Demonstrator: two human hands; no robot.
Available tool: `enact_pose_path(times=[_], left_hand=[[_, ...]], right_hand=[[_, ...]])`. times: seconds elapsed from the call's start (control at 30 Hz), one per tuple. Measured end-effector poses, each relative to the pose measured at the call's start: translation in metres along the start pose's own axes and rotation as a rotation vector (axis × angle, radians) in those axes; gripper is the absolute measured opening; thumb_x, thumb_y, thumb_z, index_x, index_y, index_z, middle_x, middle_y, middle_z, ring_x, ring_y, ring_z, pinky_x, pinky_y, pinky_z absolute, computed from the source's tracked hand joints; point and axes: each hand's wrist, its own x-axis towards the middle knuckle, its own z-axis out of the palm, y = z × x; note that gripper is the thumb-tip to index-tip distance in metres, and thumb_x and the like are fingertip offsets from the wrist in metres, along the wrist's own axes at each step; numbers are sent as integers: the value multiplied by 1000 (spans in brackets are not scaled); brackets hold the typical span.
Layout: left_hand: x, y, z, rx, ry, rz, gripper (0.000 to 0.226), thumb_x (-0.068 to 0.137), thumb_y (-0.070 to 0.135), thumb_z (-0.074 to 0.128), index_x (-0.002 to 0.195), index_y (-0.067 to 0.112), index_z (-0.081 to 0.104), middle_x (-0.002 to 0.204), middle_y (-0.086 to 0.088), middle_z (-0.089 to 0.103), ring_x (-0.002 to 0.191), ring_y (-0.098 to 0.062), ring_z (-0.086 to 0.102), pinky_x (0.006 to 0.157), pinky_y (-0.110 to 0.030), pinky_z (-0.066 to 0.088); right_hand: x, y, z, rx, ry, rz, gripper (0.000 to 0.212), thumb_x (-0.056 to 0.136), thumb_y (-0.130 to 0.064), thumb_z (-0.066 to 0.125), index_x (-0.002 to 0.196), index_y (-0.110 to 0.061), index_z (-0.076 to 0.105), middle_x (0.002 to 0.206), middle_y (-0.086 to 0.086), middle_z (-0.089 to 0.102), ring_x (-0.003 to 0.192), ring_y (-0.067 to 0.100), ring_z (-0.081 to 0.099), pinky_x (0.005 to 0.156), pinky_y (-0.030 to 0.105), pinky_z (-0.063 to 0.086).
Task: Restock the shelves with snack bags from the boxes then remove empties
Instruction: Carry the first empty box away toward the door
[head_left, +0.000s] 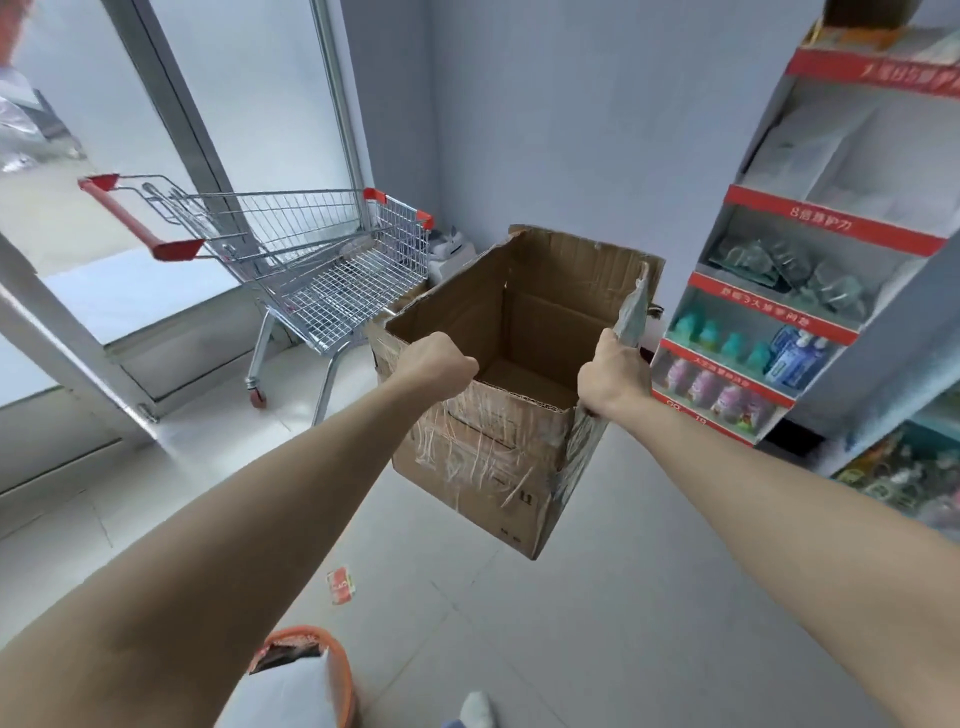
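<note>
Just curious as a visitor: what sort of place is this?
Probably a small shop or supermarket: a wire shopping cart stands by the glass door, and a red-trimmed display rack holds bottled goods.

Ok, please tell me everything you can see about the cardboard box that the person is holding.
The cardboard box is brown corrugated board, worn, with torn clear tape and small dark print on its near side. Its top is open, the far flaps stand up, and the visible inside is bare. It is tilted and seems to hang above the tiled floor. The left hand grips its near rim, and the right hand grips its taped right edge.
</note>
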Motion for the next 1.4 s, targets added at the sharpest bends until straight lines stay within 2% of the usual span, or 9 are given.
enact_pose_path(times=[0.17, 0.3, 0.43, 0.6, 0.77, 0.9, 1.03, 1.13, 1.4], left_hand=[[99, 48, -4, 18, -28, 50, 32, 93, 24, 48, 65, 9, 43, 65, -2, 48, 56, -13, 47, 51, -25, 39], [174, 86, 5, 3, -32, 67, 15, 94, 25, 49, 94, 12, 42, 69, -1, 47, 66, -15, 53, 50, -23, 39], [256, 121, 19, -4, -40, 53, 19, 93, 24, 50, 84, 8, 48, 76, -5, 54, 67, -17, 54, 52, -24, 42], [352, 173, 30, 7, -48, 28, 13, 93, 23, 48, 99, 12, 48, 67, -1, 48, 63, -14, 51, 48, -23, 38], [436, 211, 38, -15, -41, -3, 50, 93, 27, 49, 135, 1, 42, 97, -9, 58, 83, -22, 55, 67, -30, 44], [505, 241, 50, -28, -44, -1, 51, 93, 25, 47, 139, 4, 39, 104, -11, 58, 85, -20, 48, 72, -32, 41], [576, 262, 72, -20, -84, 11, 50, 91, 25, 46, 136, 6, 42, 111, -11, 58, 103, -28, 55, 94, -37, 45], [634, 274, 87, -11, -144, 35, 47, 92, 25, 46, 134, 5, 41, 127, -13, 56, 114, -30, 55, 92, -37, 46], [749, 293, 132, 41, -279, 26, 43, 94, 26, 45, 132, 6, 42, 124, -13, 58, 110, -30, 57, 89, -38, 47]], right_hand=[[95, -6, -4, 14, 27, 64, 39, 93, -5, 43, 132, -5, 39, 131, 19, 54, 117, 37, 54, 91, 42, 49], [175, -3, -6, 7, 29, 100, 42, 96, -7, 41, 137, -6, 36, 136, 17, 51, 121, 35, 52, 93, 40, 49], [268, 2, -3, -35, 22, 86, 41, 95, -6, 40, 135, -5, 39, 135, 19, 52, 121, 37, 51, 95, 40, 46], [386, 10, 0, -59, -1, 38, 33, 96, -10, 43, 128, -4, 45, 130, 19, 55, 118, 36, 54, 93, 40, 47], [486, 12, 1, -65, -9, 38, 36, 96, -7, 39, 131, -3, 46, 132, 19, 53, 120, 36, 52, 95, 41, 45], [559, 18, 12, -47, 3, 50, 36, 95, -5, 39, 130, -3, 50, 132, 18, 55, 121, 36, 51, 96, 40, 46], [627, 28, 34, -59, 14, 93, 35, 96, -5, 38, 127, -3, 54, 128, 19, 57, 118, 36, 52, 96, 40, 46], [684, 31, 49, -70, -2, 125, 34, 95, -7, 39, 124, -4, 57, 125, 20, 59, 116, 36, 53, 96, 39, 47], [786, 48, 105, -24, -47, 221, 32, 96, -8, 36, 118, -2, 60, 119, 21, 61, 111, 38, 56, 91, 41, 49]])
